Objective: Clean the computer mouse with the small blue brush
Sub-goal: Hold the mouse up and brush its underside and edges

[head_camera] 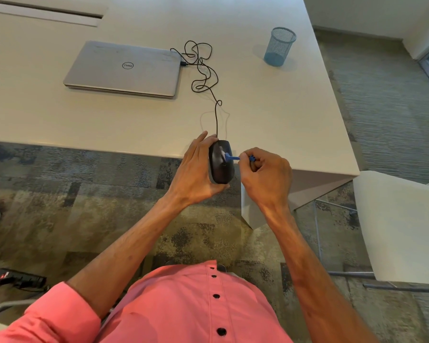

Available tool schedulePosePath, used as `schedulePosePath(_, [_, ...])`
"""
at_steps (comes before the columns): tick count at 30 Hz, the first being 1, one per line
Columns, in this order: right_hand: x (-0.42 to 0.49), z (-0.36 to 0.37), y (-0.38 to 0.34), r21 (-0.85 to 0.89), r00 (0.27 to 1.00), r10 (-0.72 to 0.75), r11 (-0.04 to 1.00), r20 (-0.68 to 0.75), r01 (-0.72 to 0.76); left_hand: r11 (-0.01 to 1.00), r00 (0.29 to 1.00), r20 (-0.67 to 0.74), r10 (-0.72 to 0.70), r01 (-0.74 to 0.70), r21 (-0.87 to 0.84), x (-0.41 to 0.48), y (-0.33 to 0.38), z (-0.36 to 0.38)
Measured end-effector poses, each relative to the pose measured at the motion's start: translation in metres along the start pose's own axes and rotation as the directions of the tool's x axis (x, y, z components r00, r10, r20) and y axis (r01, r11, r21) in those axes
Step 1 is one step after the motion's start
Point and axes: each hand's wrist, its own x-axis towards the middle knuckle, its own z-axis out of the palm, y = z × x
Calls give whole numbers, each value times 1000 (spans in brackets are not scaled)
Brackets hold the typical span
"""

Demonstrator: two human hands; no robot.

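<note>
- Both hands are busy: left hand [196, 174] wraps the mouse [221, 162], right hand [265, 174] pinches the brush [232, 158].
- Best to hold steady and brush softly along the wheel.

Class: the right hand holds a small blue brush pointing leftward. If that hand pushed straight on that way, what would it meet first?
The computer mouse, which the brush tip already appears to touch; behind it, the left hand.

— Anything here you can actually read?
— Just one thing: the round "DELL" badge on the lid of the closed laptop [124, 69], seen upside down from where we stand.
— And on anything else?
— No, nothing legible.
</note>
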Motion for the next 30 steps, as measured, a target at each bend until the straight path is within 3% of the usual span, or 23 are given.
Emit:
schedulePosePath(6, [10,-16,-1,-41,982,15,999,189,-7,1000,1000,-6,-26,26,-7,-1,-2,-2])
schedulePosePath(12, [10,-10,-5,133,1000,24,991,1,-24,1000,1000,10,-4,4,6,2,0,-3])
schedulePosePath(16, [7,-3,-5,81,1000,-16,997,26,13,1000,1000,-3,-5,5,-3,1,1,-3])
schedulePosePath(21, [2,-5,-4,-108,995,-94,989,24,96,1000,1000,-16,3,-3,15,2,2,-4])
schedulePosePath(23, [3,-9,-5,-163,990,-112,979,87,125,1000,1000,-9,3,-3,17,1,1,-4])
schedulePosePath(26, [3,-15,-7,-140,984,-83,984,161,106,1000,1000,-2,-13,13,5,-2,0,-5])
schedulePosePath(30, [5,-10,-11,0,996,-85,996,-3,85,1000,1000,-7,10,-10,26,-1,-1,-9])
